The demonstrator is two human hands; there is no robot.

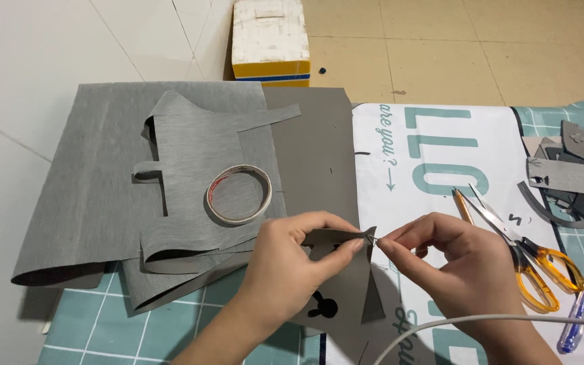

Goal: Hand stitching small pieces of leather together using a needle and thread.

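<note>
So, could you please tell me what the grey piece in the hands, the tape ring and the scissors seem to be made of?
Grey piece: thin matte fabric or faux-leather sheet, judging by its soft fold and faint weave. Tape ring: probably double-sided tape, whitish backing with a red inner edge. Scissors: shiny metal blades, translucent orange plastic handles.

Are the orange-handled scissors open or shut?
Open: the scissors lie right of the right hand, blades slightly parted toward the tips.

Even, soft indoor light; faint shadows, sharp focus, no glare.
</note>
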